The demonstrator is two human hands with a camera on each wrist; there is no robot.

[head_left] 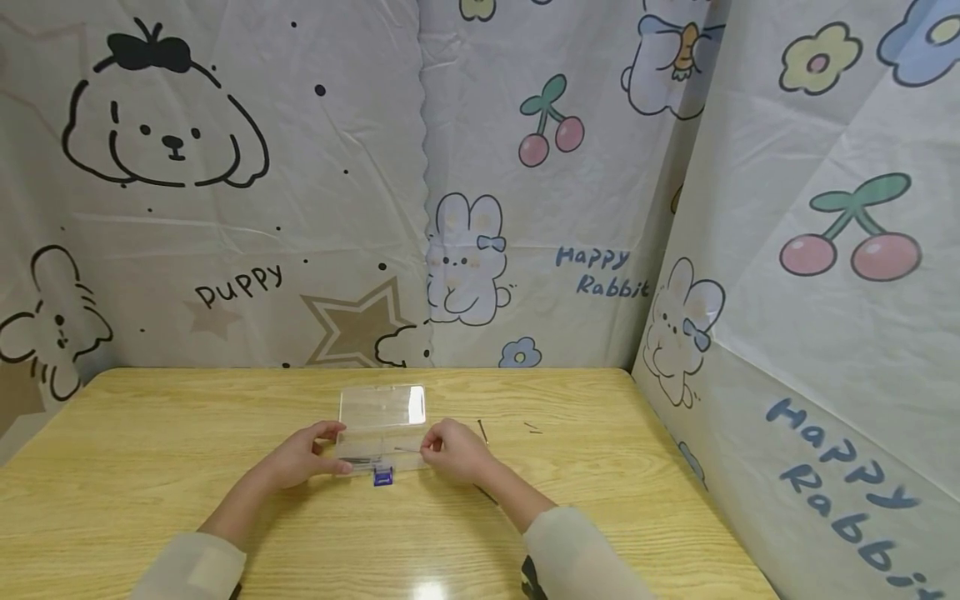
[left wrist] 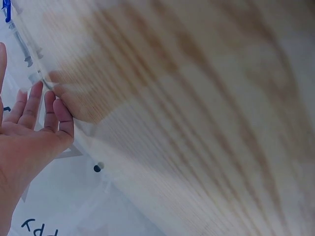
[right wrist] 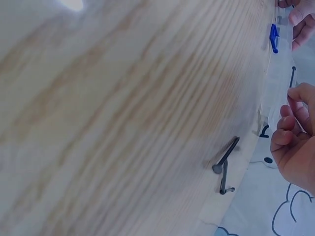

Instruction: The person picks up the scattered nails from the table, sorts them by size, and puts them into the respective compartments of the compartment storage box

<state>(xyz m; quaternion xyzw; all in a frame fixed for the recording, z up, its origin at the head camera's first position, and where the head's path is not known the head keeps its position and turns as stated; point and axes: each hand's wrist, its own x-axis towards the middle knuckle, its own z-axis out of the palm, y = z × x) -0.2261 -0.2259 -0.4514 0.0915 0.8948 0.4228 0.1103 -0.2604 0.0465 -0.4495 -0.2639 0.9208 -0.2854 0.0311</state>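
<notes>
Right hand pinches a thin nail over the open box

Right hand [head_left: 453, 452] has thumb and fingertips closed narrowly on one end of a nail [head_left: 407, 450], whose free end points to nine o'clock, over the clear box [head_left: 420, 463]. Left hand [head_left: 303, 457] holds the box at its nine o'clock end, thumb nearer the person, fingers farther off. The lid [head_left: 382, 406] stands open at twelve, the blue latch [head_left: 383, 477] sits at six, and more nails [head_left: 360, 460] lie inside towards eight.

Loose nails [head_left: 483, 431] rest on the table [head_left: 622, 492] at about two and five o'clock from the right hand.

Likely the nail is light, stiff and hard to break, but slim enough to roll or twist in the fingers; a pinch close to its middle should steady it. The box looks like thin, slick plastic, best held by its rigid ends, not its lid
</notes>
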